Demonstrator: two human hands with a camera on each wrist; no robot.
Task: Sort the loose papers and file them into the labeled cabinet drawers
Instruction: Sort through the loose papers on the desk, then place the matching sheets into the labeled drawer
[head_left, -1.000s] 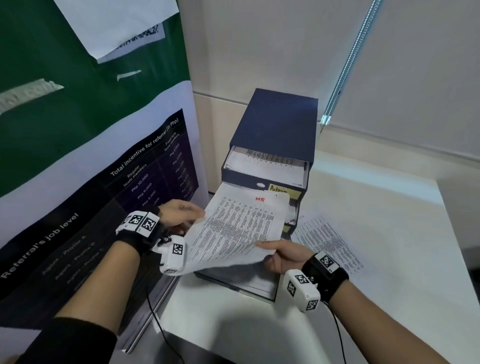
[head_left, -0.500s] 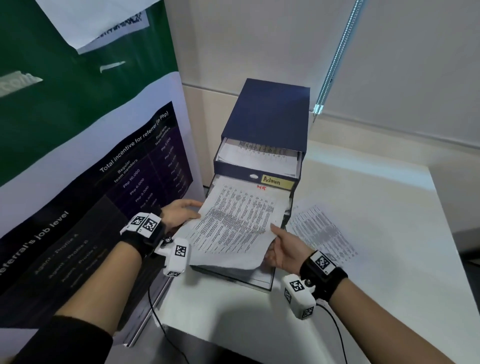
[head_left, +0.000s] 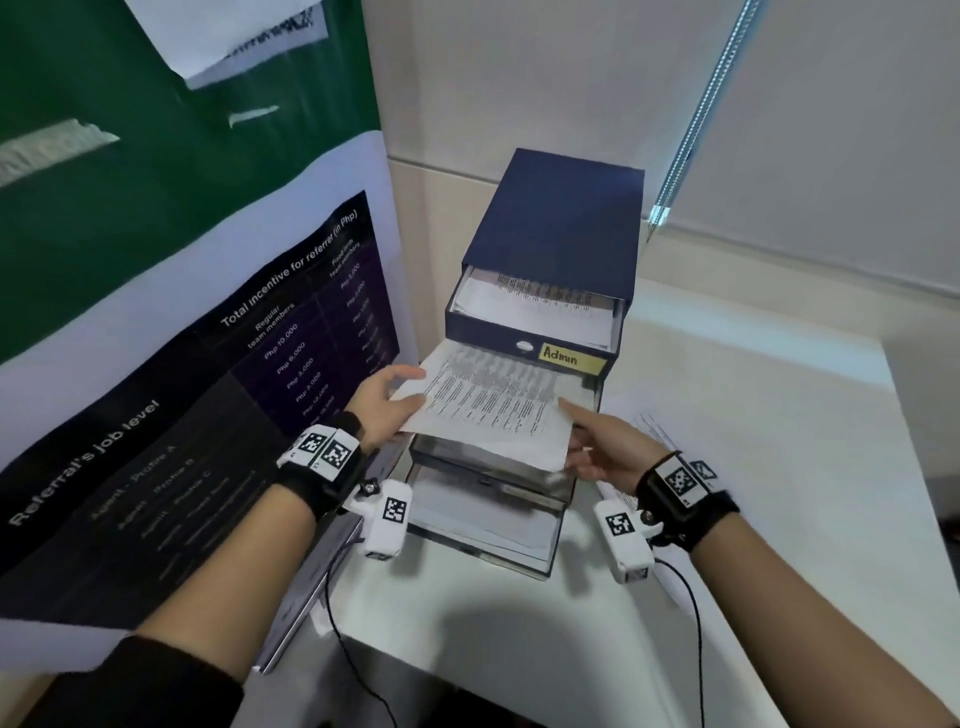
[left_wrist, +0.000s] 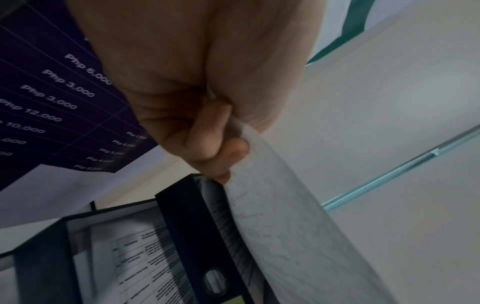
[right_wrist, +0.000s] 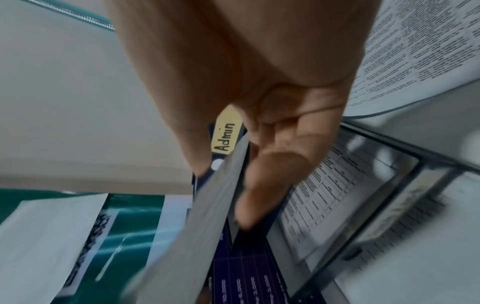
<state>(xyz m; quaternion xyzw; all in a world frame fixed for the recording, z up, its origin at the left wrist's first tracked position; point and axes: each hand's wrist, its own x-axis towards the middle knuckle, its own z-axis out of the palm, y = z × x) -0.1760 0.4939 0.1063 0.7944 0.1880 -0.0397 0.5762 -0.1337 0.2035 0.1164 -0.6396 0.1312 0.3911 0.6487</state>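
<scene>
A dark blue drawer cabinet (head_left: 561, 223) stands on the white table. Its top drawer, labeled "Admin" (head_left: 563, 357) (right_wrist: 225, 136), is slightly open with papers inside. Below it, a printed sheet (head_left: 493, 410) (left_wrist: 298, 226) (right_wrist: 207, 216) lies over the open second drawer (head_left: 488, 470), its far end tucked under the Admin drawer. My left hand (head_left: 389, 402) (left_wrist: 221, 115) pinches the sheet's left edge between thumb and curled fingers. My right hand (head_left: 592, 441) (right_wrist: 246, 144) holds the right edge, thumb on top and fingers beneath.
The lowest drawer (head_left: 483, 525) is pulled out furthest and holds papers. Another printed sheet (head_left: 654, 431) (right_wrist: 415, 51) lies on the table (head_left: 779, 467) right of the cabinet. A large poster (head_left: 182, 389) stands close on the left. A blind chain (head_left: 701, 114) hangs behind.
Both hands have carried the sheet forward and lowered it flatter into the second drawer. Its red "HR" heading has slid out of sight under the Admin drawer.
</scene>
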